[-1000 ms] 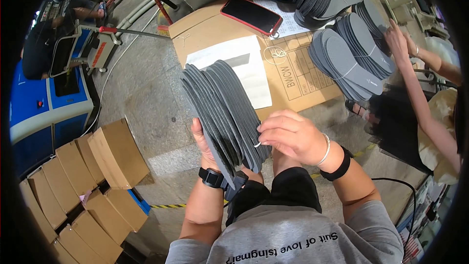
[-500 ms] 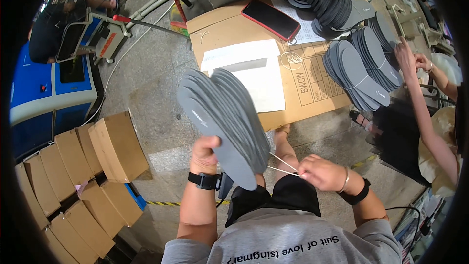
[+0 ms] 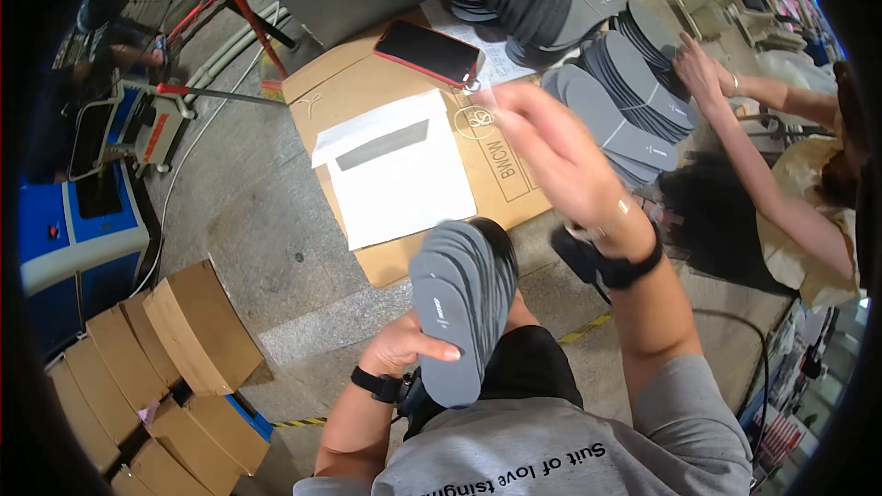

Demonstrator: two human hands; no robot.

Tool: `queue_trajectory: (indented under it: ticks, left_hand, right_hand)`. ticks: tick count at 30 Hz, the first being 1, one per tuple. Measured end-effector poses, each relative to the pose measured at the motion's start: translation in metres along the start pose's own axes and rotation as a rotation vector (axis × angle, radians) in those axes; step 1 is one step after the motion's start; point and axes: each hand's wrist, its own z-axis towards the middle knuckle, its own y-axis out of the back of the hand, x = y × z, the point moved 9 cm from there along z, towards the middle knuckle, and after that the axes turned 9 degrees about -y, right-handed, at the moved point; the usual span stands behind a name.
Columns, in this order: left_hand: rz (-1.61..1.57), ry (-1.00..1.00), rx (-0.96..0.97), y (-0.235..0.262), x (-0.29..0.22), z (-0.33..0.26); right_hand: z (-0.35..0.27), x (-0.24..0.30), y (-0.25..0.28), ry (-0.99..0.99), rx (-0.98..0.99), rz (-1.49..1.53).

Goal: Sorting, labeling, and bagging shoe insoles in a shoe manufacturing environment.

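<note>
My left hand [image 3: 411,345] grips a stack of grey insoles [image 3: 450,298] near its lower end, thumb across the top one. The stack stands tilted above my lap, just off the table's near edge. Out over the cardboard-topped table, my right hand [image 3: 560,152] has its fingers drawn together, blurred at the tips. They are right beside a few pale rubber bands [image 3: 475,119]; whether one is caught in them I cannot make out. No band shows around the held stack from this side.
White paper [image 3: 400,193] and a red-edged phone [image 3: 429,52] lie on the cardboard [image 3: 386,262]. Banded insole bundles [image 3: 634,83] fill its right side, where another person's hands [image 3: 703,73] are working. Cardboard boxes [image 3: 197,331] and a blue machine [image 3: 78,230] stand left.
My right hand has gone from pulling a stretched band at the stack to the bands on the table. The stack has come lower and more upright in my left hand. The view has shifted right.
</note>
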Motion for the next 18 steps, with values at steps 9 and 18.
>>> queue_trajectory:
  ticks: [9,18]
  left_hand:
    - [-0.161,0.056,-0.069,0.004,0.019,-0.021]
    - [0.031,-0.427,0.071,-0.02,-0.096,-0.059]
  right_hand:
    - [-0.022,-0.028,-0.026,-0.205,0.157,-0.107]
    - [-0.073,-0.003,-0.025,0.113,-0.09,-1.112]
